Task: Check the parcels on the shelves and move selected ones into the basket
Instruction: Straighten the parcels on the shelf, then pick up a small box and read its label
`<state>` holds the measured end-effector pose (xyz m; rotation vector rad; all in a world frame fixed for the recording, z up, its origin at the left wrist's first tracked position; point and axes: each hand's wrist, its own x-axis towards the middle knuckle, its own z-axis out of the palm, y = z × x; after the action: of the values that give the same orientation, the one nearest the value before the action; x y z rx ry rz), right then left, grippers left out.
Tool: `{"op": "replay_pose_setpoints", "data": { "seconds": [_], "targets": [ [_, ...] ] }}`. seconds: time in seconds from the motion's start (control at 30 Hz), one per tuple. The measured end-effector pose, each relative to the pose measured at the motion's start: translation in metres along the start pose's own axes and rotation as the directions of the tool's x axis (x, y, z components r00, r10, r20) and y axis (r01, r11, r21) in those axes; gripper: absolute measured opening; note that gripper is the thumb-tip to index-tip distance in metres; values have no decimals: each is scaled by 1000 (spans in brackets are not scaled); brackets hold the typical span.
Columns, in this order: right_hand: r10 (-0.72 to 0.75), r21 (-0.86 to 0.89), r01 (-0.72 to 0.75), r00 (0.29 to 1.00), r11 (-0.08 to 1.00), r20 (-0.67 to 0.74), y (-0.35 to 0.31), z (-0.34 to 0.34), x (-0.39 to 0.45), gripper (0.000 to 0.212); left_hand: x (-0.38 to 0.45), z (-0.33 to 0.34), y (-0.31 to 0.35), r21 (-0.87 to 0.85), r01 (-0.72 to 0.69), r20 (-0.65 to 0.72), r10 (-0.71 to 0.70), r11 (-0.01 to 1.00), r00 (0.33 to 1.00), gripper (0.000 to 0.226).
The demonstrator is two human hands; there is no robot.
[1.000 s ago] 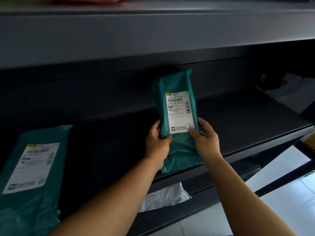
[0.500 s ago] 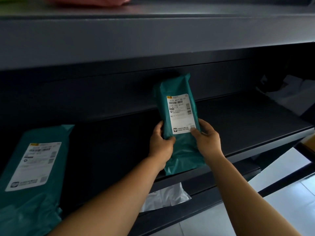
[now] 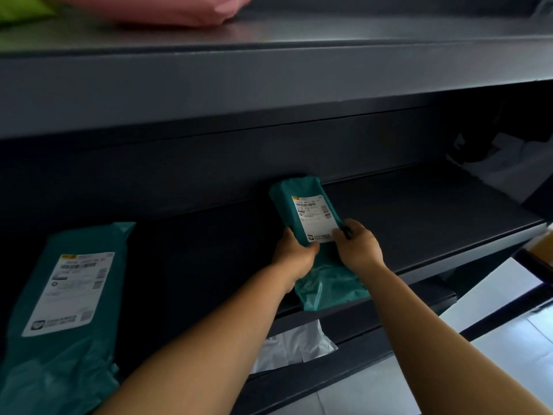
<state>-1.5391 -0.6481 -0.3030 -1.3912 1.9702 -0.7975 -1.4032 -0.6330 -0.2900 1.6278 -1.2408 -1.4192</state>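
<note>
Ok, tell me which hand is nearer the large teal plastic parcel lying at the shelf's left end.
Left. The left hand grips the small teal parcel on the side facing the large teal plastic parcel; the right hand holds its far side.

Dark shelf (image 3: 419,211) with two teal parcels (image 3: 305,202) (image 3: 62,310); pink bag (image 3: 167,10) on upper shelf (image 3: 329,28).

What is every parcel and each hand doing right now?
small teal parcel: held by both hands, label facing up
left hand: grips its left edge
right hand: pinches its right edge
large teal parcel: lying on shelf, label up
pink parcel: lying on top shelf
</note>
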Motion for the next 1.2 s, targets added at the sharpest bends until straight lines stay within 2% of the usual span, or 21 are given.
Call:
{"op": "replay_pose_setpoints", "data": {
  "seconds": [0.1,0.2,0.37,0.47,0.7,0.87,1.03,1.2],
  "targets": [
    [-2,15,3,1000,1000,-13,-7,-2,-9,49,-8,-7,3,7,-47,-39,47,999,998,53],
    [-20,70,23,999,997,-43,-18,-4,-28,55,-24,-16,7,-25,-116,-73,114,993,991,46],
    [-79,189,105,987,976,-141,-43,0,-72,59,-64,-37,8,-101,-201,-123,189,974,974,56],
    [-93,278,137,982,951,-165,-61,5,-108,55,-94,-54,2,-148,-252,-174,226,956,958,53],
    [-109,350,182,970,919,-219,-85,34,-202,44,-173,-106,-35,-223,-342,-277,277,913,920,44],
    [-134,403,200,974,893,-185,-103,62,-258,48,-219,-145,-61,-219,-352,-364,259,910,895,39],
    [-219,427,246,969,870,-113,-121,88,-298,46,-256,-186,-77,-270,-377,-452,229,886,862,37],
    [-282,447,253,960,858,-4,-139,114,-332,47,-292,-222,-97,-260,-408,-592,189,875,783,22]
  ]
}}
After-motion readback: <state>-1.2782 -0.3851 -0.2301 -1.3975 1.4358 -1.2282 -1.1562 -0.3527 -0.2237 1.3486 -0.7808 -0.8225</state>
